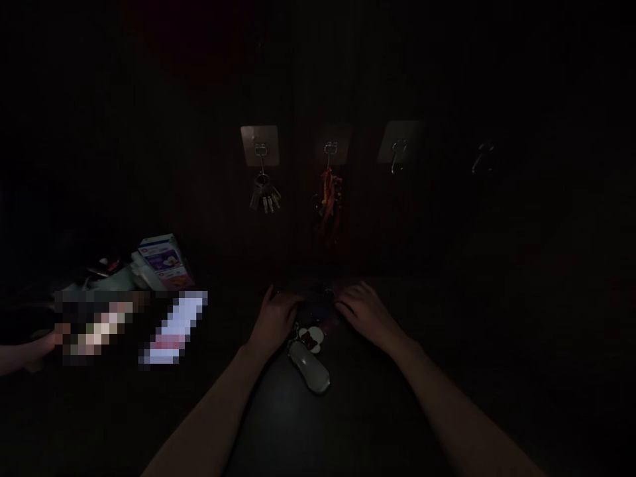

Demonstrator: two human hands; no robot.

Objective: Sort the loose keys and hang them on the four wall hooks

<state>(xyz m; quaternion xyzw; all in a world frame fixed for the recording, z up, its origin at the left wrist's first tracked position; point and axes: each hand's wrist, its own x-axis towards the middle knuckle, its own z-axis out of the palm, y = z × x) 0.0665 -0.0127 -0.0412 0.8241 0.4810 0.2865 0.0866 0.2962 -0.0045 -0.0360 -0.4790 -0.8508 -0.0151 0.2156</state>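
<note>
My left hand (279, 317) rests low over the dark tabletop, its fingers curled inward. Opposite it, my right hand (364, 313) is also bent inward, fingertips facing the left. Between them lies something dark, too dim to make out. Just below my left fingers, a key chain with a white flower-shaped charm (317, 336) lies on the surface. Beside the charm is a smooth, long greyish fob (311, 370), rounded at its end. Whether my fingers grip the chain's upper part is hidden in shadow.
On the wall, a hook holds a key bunch (265, 195); another holds a red-and-yellow cord bundle (328, 199). A bare hook (398, 156) hangs further right. At left are printed boxes (163, 262), a blurred bright rectangle (176, 328) and another person's arm (22, 352).
</note>
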